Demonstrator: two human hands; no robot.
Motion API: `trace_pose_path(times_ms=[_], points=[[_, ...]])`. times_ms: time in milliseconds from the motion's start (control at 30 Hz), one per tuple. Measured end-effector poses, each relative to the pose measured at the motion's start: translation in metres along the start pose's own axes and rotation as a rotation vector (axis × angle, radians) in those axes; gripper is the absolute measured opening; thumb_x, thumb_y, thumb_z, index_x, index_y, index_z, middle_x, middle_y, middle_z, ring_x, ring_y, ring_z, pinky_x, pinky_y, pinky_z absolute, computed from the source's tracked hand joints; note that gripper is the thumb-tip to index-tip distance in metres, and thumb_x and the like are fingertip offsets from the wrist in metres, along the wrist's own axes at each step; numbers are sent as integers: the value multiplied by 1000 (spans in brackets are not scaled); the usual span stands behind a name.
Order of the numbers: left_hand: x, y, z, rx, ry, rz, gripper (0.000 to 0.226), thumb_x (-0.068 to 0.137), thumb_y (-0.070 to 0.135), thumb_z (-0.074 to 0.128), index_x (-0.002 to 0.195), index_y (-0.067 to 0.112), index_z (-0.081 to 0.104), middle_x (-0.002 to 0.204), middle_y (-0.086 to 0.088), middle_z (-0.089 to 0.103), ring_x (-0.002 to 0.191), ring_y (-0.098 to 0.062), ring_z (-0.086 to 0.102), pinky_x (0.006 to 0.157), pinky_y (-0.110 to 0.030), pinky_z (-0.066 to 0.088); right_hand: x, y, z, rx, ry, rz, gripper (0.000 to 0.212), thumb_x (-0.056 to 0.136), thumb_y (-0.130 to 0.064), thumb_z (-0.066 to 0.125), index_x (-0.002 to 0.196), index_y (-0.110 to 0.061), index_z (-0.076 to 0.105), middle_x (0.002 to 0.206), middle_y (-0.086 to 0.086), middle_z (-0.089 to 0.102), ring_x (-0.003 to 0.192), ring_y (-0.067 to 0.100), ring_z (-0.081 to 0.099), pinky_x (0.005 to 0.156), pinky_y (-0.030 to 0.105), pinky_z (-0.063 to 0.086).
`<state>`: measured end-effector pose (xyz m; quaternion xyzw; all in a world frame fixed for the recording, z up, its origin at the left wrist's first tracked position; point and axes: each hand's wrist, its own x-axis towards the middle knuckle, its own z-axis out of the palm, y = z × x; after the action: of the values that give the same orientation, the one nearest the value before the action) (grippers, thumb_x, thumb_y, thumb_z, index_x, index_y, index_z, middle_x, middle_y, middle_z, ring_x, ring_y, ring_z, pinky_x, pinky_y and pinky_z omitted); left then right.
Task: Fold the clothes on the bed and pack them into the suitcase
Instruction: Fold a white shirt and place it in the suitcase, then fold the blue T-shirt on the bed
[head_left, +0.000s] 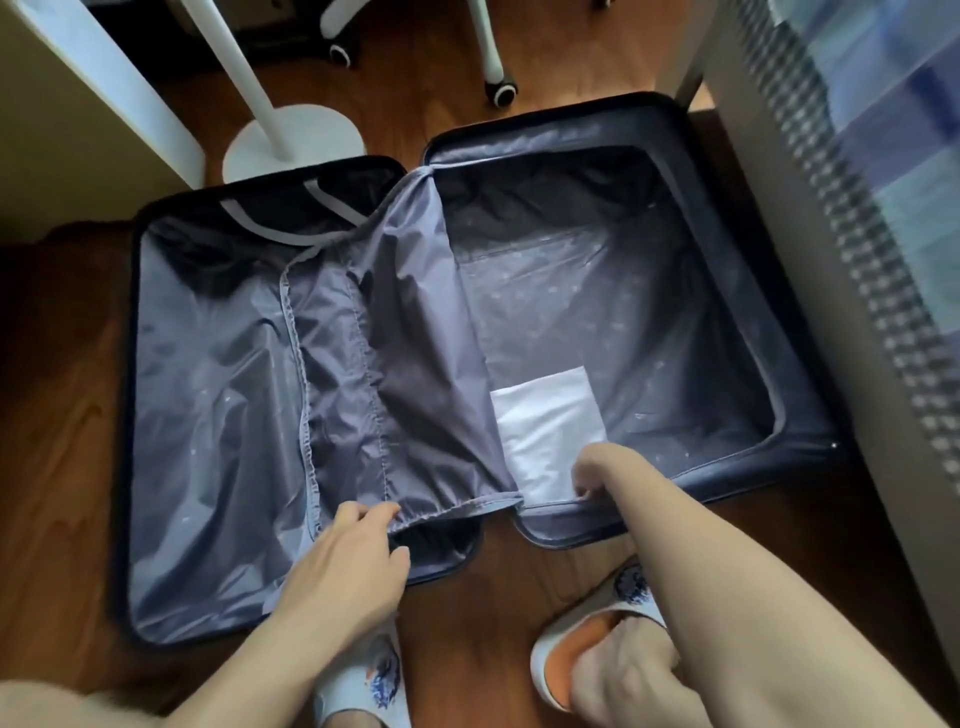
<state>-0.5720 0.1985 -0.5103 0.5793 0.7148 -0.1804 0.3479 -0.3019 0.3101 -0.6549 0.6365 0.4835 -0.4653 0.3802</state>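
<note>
A dark suitcase lies open flat on the wooden floor, both halves lined in grey. A loose grey divider flap drapes across the hinge between the halves. My left hand pinches the flap's near edge at the left half's rim. My right hand grips the near rim of the right half, fingers curled over the zipper edge. A white sheet lies in the right half near that hand. No clothes show inside the suitcase.
The bed with a blue checked cover runs along the right. A white lamp stand base and chair castors stand beyond the suitcase. A pale cabinet is at the upper left. My slippered feet are below.
</note>
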Motion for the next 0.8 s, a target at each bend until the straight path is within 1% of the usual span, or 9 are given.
trace_pose_path(times_ms=[67, 133, 200, 267, 333, 467, 633, 700, 800], points=[[0, 2, 0, -4, 17, 15, 50, 101, 41, 41, 150, 38, 34, 147, 6, 36, 127, -21, 51, 95, -37, 46, 0, -3, -6, -72, 66, -87, 20, 98, -19, 56, 112, -10, 67, 116, 11, 65, 95, 27, 56, 90, 31, 48], [-2, 3, 1, -2, 15, 14, 50, 101, 41, 41, 150, 38, 33, 148, 6, 36, 127, -21, 51, 94, -38, 46, 5, 0, -5, -7, 289, -43, 30, 95, -14, 50, 121, -8, 63, 129, 13, 56, 110, 33, 57, 96, 36, 48], [-5, 1, 4, -3, 7, 15, 50, 101, 42, 40, 150, 38, 33, 148, 6, 35, 126, -20, 51, 94, -38, 47, 9, 9, 2, 90, 513, -36, 35, 96, -12, 41, 129, -14, 54, 137, 15, 41, 120, 40, 49, 97, 41, 45], [-6, -2, 5, -10, -2, 16, 50, 101, 41, 41, 150, 37, 34, 148, 5, 35, 124, -19, 52, 95, -38, 47, 15, 19, 10, 151, 480, -127, 45, 96, -17, 36, 139, -26, 45, 141, 16, 33, 122, 44, 47, 103, 43, 42], [-4, -5, 8, -16, -7, 12, 49, 101, 41, 42, 149, 36, 35, 148, 4, 35, 122, -20, 53, 95, -38, 47, 24, 28, 16, 159, 391, -198, 56, 95, -23, 35, 148, -39, 34, 145, 19, 40, 123, 43, 51, 107, 43, 43], [0, 6, 5, 21, -31, 25, 50, 101, 38, 41, 151, 33, 34, 150, 1, 33, 127, -25, 50, 96, -39, 46, 18, 30, 9, 84, 316, -223, 59, 97, -20, 34, 155, -30, 30, 150, 22, 42, 131, 39, 47, 110, 42, 40], [-10, 56, -17, 65, 5, 173, 44, 102, 38, 41, 145, 29, 39, 144, -1, 37, 126, -30, 52, 98, -43, 46, -64, 42, -3, 139, 505, -222, 49, 96, -19, 42, 145, -22, 48, 140, 21, 48, 126, 38, 51, 104, 37, 43], [-22, 94, -27, 49, 41, 284, 45, 101, 35, 43, 145, 27, 40, 144, -5, 38, 125, -33, 53, 101, -44, 45, -123, 60, -5, 176, 572, -245, 43, 97, -20, 45, 139, -16, 53, 134, 22, 55, 122, 39, 53, 101, 38, 44], [-63, 164, -44, -18, 87, 508, 49, 99, 35, 46, 147, 29, 41, 147, -5, 40, 126, -31, 54, 102, -42, 45, -232, 108, 11, 227, 712, -271, 43, 98, -22, 49, 140, -17, 55, 138, 14, 57, 128, 31, 52, 108, 36, 40]])
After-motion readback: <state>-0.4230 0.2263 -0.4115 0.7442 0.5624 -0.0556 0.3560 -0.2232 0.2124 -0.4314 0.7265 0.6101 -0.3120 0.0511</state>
